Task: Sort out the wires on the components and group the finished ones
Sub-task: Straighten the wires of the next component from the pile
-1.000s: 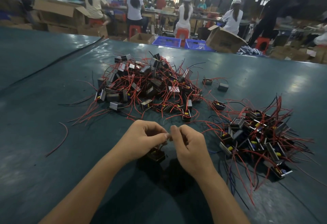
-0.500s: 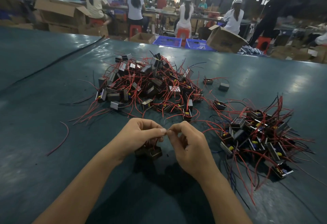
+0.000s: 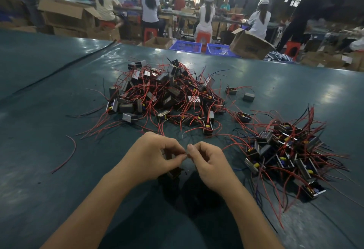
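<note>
Spreading across the view, a dark green table [image 3: 49, 95] bears a big tangle of boxy components [image 3: 165, 95] with red wires, and a smaller heap [image 3: 285, 154] to its right. Nearer, the left hand [image 3: 153, 156] and right hand [image 3: 208, 162] pinch a wire end [image 3: 186, 152] together. One dark component [image 3: 174, 173] sits under the left hand, mostly hidden. A loose red wire [image 3: 68, 156] lies apart on the left.

Red wires [image 3: 137, 89]; dark teal table [image 3: 275, 83]; blue crates [image 3: 186, 46]; brown boxes [image 3: 250, 45]; red stools [image 3: 202, 37].

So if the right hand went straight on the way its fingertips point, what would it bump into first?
The left hand, almost at once: the right hand points leftward, and both hands' fingertips pinch what looks like one thin wire end, nearly touching.
</note>
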Tool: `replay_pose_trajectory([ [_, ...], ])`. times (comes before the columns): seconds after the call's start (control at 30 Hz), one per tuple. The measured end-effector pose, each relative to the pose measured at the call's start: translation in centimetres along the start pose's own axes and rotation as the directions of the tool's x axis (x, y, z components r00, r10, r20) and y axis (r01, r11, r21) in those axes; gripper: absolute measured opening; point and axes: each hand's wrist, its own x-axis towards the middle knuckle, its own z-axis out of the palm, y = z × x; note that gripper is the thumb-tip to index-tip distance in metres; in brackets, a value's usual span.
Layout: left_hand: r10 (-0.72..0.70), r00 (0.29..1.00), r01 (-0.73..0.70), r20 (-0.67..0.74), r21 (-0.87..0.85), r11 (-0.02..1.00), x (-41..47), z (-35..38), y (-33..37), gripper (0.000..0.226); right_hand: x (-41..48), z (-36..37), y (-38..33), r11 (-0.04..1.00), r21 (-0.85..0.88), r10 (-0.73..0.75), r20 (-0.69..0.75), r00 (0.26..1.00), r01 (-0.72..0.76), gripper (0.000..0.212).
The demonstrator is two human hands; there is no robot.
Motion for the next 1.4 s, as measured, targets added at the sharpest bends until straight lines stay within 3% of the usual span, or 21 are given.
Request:
replay_pose_trajectory([
  [0.07, 0.099, 0.995, -0.096, -0.005, 0.185, 0.978, 0.0, 0.3, 0.1, 0.004, 0.2, -0.2, 0.0, 0.995, 0.022, 0.101, 0.035, 0.994, -0.102, 0.033],
  [0.13, 0.098, 0.995, -0.096, -0.006, 0.182, 0.979, -0.1, 0.6, 0.1, 0.004, 0.2, -0.3, -0.1, 0.975, 0.129, 0.173, 0.056, 0.983, -0.179, 0.035],
  [0.2, -0.061, 0.998, 0.06, -0.01, -0.036, 0.998, 0.0, 0.6, 0.0, 0.006, 0.1, -0.5, -0.1, 0.947, 0.275, 0.169, 0.016, 0.985, -0.167, 0.03],
  [0.3, -0.312, 0.948, 0.315, 0.069, -0.368, 0.875, 0.4, 0.3, -0.2, 0.004, -0.2, -0.8, -0.4, 0.927, 0.371, 0.077, -0.043, 0.996, -0.056, 0.011],
  [0.43, -0.369, 0.91, 0.409, 0.189, -0.559, 0.721, 0.4, -0.1, -0.1, 0.018, -0.3, -0.5, -0.5, 0.973, 0.171, -0.127, -0.156, 0.98, 0.154, 0.021],
  [0.57, -0.404, 0.872, 0.483, 0.276, -0.621, 0.618, 0.4, -0.3, 0.0, 0.011, -0.3, -0.1, -0.2, 0.954, 0.063, -0.276, -0.207, 0.939, 0.294, 0.015],
  [0.73, -0.424, 0.85, 0.517, 0.313, -0.654, 0.553, 0.4, -0.1, -0.3, 0.014, -0.1, 0.0, 0.0, 0.925, -0.091, -0.379, -0.155, 0.912, 0.369, 0.012],
  [0.97, -0.42, 0.886, 0.45, 0.197, -0.578, 0.681, 0.3, -0.1, -0.4, 0.015, -0.1, 0.0, 0.1, 0.948, -0.15, -0.297, -0.108, 0.949, 0.28, 0.012],
  [1.07, -0.37, 0.916, 0.399, 0.154, -0.444, 0.802, 0.3, -0.1, -0.4, 0.006, -0.2, 0.1, 0.3, 0.979, -0.116, -0.18, -0.079, 0.98, 0.171, 0.015],
  [1.17, -0.311, 0.942, 0.335, 0.126, -0.318, 0.887, 0.2, 0.2, -0.4, 0.015, -0.3, 0.2, 0.4, 0.99, -0.089, -0.117, -0.035, 0.993, 0.114, 0.018],
  [1.27, -0.277, 0.952, 0.304, 0.133, -0.273, 0.913, 0.1, 0.3, -0.1, 0.015, -0.1, 0.0, 0.3, 0.995, -0.059, -0.078, -0.022, 0.997, 0.077, 0.022],
  [1.4, -0.33, 0.935, 0.356, 0.132, -0.328, 0.875, 0.3, 0.2, -0.6, 0.008, -0.1, -0.1, 0.3, 0.994, -0.021, -0.105, -0.08, 0.991, 0.104, 0.018],
])
